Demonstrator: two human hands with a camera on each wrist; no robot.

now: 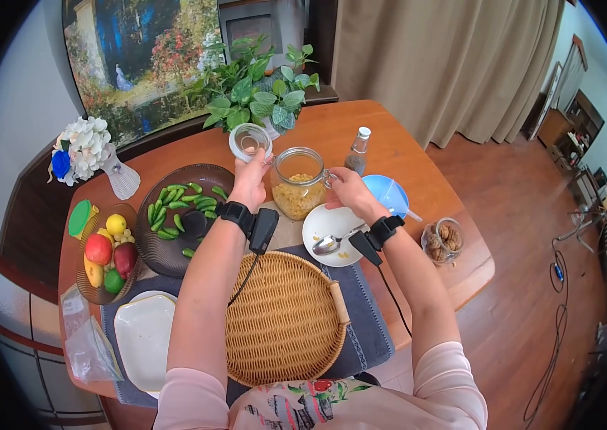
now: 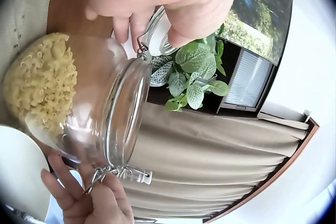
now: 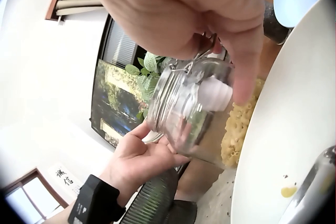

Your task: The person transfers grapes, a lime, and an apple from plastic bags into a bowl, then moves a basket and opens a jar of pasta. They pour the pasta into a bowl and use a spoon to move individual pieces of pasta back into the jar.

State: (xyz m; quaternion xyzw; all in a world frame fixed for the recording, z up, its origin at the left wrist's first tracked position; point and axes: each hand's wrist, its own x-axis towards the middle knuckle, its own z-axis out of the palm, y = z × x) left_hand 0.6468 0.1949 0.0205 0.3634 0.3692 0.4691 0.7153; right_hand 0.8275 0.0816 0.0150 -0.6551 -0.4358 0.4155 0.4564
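A glass clip-top jar [image 1: 298, 183] of small yellow macaroni [image 2: 44, 79] stands at the far side of the mat, its top uncovered. My left hand [image 1: 249, 180] grips the hinged glass lid [image 1: 250, 141], tipped back on the jar's left side. On the opposite side my right hand [image 1: 353, 190] pinches the wire clasp [image 2: 97, 174] near the rim. Its fingers lie along the glass in the right wrist view. Right in front of the jar, a white plate [image 1: 314, 219] bears a metal spoon [image 1: 328, 245] and a few macaroni pieces.
A wicker tray [image 1: 282, 315] lies nearest me. Green peppers [image 1: 174, 208] fill a dark bowl at left, beside a fruit bowl [image 1: 88, 283] and a white dish [image 1: 144, 337]. At right are a small bottle [image 1: 358, 150], a blue bowl [image 1: 381, 185] and a walnut jar [image 1: 443, 241].
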